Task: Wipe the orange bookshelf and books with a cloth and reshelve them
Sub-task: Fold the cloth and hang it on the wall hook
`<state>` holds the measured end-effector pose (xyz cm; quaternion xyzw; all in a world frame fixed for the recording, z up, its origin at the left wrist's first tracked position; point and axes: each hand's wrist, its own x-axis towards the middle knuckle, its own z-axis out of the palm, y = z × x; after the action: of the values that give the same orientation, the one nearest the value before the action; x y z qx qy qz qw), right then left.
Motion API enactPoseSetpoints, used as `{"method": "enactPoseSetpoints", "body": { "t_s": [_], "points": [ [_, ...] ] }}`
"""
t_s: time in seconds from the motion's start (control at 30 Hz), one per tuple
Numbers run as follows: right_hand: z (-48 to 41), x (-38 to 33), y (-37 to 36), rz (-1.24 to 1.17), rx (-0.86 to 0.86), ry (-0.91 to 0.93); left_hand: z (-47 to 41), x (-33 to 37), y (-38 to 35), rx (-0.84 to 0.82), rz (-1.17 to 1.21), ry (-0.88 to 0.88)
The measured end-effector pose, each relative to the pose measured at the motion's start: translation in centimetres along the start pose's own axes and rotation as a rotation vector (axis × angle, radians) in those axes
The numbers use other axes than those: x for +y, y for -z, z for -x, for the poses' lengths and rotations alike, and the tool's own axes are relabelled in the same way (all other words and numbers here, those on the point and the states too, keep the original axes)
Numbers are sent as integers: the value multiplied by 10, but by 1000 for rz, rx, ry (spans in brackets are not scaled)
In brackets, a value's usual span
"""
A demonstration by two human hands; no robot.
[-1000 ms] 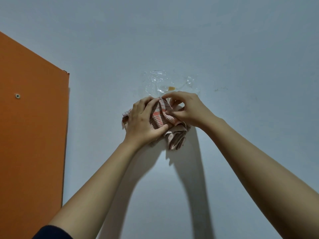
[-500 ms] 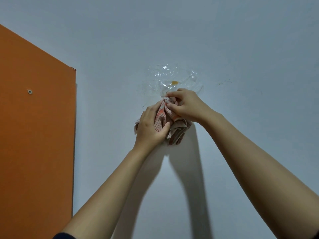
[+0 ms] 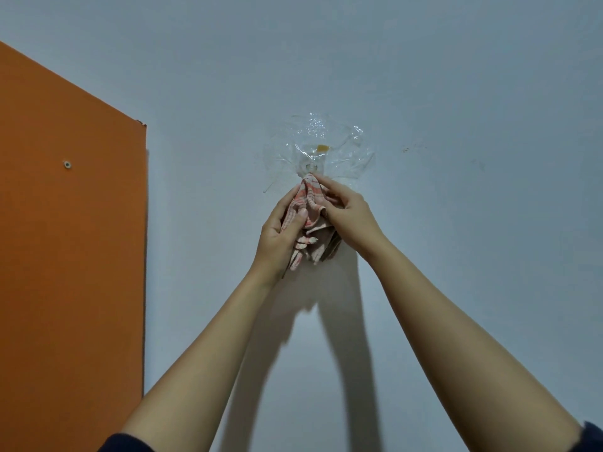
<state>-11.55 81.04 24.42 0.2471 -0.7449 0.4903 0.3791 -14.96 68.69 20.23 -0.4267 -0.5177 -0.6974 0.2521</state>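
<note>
Fingers (image 3: 286,200) of the left hand (image 3: 277,236) are curled round the bunched red-checked cloth (image 3: 308,210), thumb pressed across its front. The right hand (image 3: 352,216) pinches the cloth's top corner right at a small white hook (image 3: 310,166) on the pale wall (image 3: 456,93). The hook sits under a crinkled patch of clear plastic (image 3: 329,132) with a small orange scrap (image 3: 323,147) in it. The orange bookshelf (image 3: 71,256) stands well to the left, showing only a side panel with one metal fitting (image 3: 67,164).
</note>
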Motion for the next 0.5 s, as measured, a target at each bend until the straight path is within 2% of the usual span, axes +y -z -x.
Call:
{"method": "enactPoseSetpoints", "body": {
  "t_s": [0.17, 0.5],
  "points": [
    [18, -2, 0, 42, 73, -23, 3, 4, 8, 95, -175, -1],
    [49, -18, -13, 288, 237, -93, 21, 26, 40, -48, -627, -71]
  ]
}}
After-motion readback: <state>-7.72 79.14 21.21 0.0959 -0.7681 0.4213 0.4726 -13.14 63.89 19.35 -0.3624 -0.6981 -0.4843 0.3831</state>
